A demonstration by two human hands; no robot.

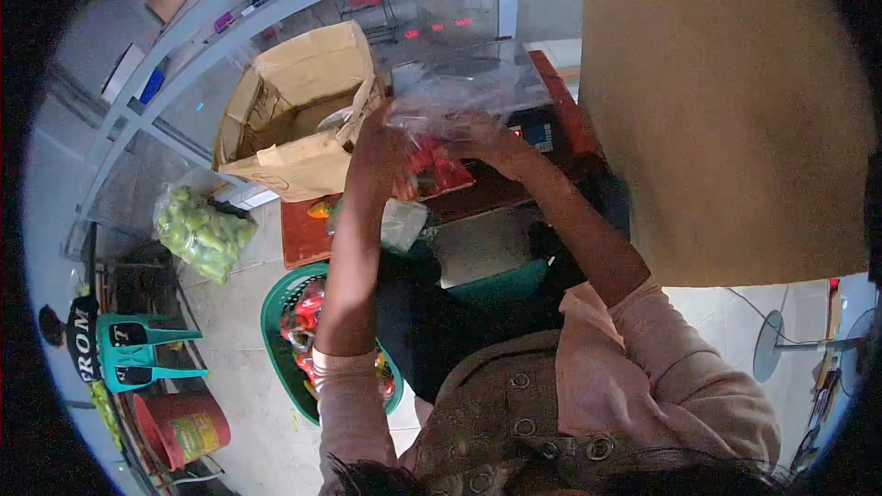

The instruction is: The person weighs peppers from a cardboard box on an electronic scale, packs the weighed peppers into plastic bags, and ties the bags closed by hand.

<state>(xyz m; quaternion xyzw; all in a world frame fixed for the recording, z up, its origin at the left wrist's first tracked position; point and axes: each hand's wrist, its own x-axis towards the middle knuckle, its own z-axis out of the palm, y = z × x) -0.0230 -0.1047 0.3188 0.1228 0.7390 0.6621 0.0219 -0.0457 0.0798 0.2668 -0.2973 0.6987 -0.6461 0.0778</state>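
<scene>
Both arms reach forward over a dark red table (308, 237). My left hand (381, 124) is at the right side of an open cardboard box (317, 60), blurred, at the edge of a clear plastic bag (441, 106). On the bag's right side is my right hand (478, 136), also smeared, with its fingers hard to make out. Beneath the hands lie red items (432, 170) in plastic. A dark device with buttons (540, 133), perhaps a scale, stands just right of my right hand.
A green basket (273, 312) with wrapped red and yellow vegetables stands on the floor. Left of the table lies a bag of green vegetables (197, 231). A red bucket (197, 430) and green chair (152, 354) are at far left. A large brown panel (726, 119) rises at right.
</scene>
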